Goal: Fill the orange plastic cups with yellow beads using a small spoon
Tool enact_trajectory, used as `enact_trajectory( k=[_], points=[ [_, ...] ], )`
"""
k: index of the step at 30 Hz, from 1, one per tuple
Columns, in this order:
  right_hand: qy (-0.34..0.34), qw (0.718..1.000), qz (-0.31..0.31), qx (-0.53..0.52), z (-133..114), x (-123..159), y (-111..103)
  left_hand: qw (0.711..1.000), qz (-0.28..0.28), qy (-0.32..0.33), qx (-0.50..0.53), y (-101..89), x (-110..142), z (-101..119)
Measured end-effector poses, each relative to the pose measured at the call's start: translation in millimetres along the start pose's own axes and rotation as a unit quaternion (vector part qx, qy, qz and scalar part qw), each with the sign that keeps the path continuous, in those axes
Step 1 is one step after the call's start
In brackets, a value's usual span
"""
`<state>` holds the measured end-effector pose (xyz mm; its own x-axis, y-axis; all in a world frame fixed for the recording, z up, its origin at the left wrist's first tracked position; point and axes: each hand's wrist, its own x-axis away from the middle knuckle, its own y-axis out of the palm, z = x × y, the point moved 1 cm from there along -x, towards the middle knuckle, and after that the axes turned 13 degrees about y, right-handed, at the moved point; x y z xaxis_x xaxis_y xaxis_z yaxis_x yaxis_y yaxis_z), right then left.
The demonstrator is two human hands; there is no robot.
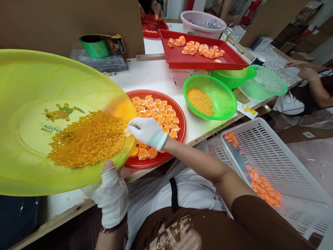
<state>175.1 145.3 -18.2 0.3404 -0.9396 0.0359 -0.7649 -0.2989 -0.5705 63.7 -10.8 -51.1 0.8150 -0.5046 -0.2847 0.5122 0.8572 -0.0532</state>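
My left hand (111,194), in a white glove with the thumb tip bare, grips the near rim of a large yellow basin (20,80). The basin is tilted, and a heap of small yellow-orange pellets (93,142) lies inside it. At the basin's right edge, my gloved right hand (145,130) is closed, its fingers pinched over the rim; a small pale piece shows at the fingertips, too unclear to name. Beneath that hand, a round red tray (182,119) bears many tiny orange cups (148,113), several with yellow pellets in them. The basin covers the tray's left side.
A green bowl (226,100) of pellets stands right of the tray. Behind it, a red rectangular tray (177,62) carries orange cups. A white crate (286,149) with orange pieces is at lower right. Tape (95,47) sits at the back left. Other people's hands (307,69) work nearby.
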Motion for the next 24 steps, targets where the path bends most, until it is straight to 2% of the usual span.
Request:
enact_trajectory(
  k=[3,5,7,11,15,19,21,24],
  points=[
    [0.076,0.990,-0.103,-0.057,-14.7,0.6,24.1,1.000,-0.003,0.014,0.013,-0.6,-0.4,-6.1],
    [0.153,0.965,-0.143,-0.157,-15.2,1.8,25.5,1.000,0.011,0.013,0.017,-1.9,-0.1,-13.1],
    [0.215,0.933,-0.139,-0.252,-10.2,2.5,16.6,1.000,0.024,0.006,0.016,-2.4,0.6,-18.3],
    [0.241,0.899,-0.078,-0.357,8.7,0.1,-17.8,0.999,0.029,-0.005,0.033,-0.6,1.9,-18.8],
    [0.241,0.897,0.011,-0.371,31.3,-2.3,-59.6,0.999,0.040,-0.011,0.023,-3.0,1.6,-18.2],
    [0.213,0.919,0.149,-0.296,54.3,-4.0,-92.7,1.000,-0.002,-0.009,-0.005,-8.5,0.0,-26.0],
    [0.191,0.932,0.199,-0.235,66.6,-5.7,-99.7,1.000,-0.009,-0.006,-0.009,-8.2,-0.4,-26.1],
    [0.151,0.953,0.235,-0.122,83.7,-8.4,-100.2,1.000,0.017,-0.014,0.015,-3.8,0.2,-16.9]
  ],
)
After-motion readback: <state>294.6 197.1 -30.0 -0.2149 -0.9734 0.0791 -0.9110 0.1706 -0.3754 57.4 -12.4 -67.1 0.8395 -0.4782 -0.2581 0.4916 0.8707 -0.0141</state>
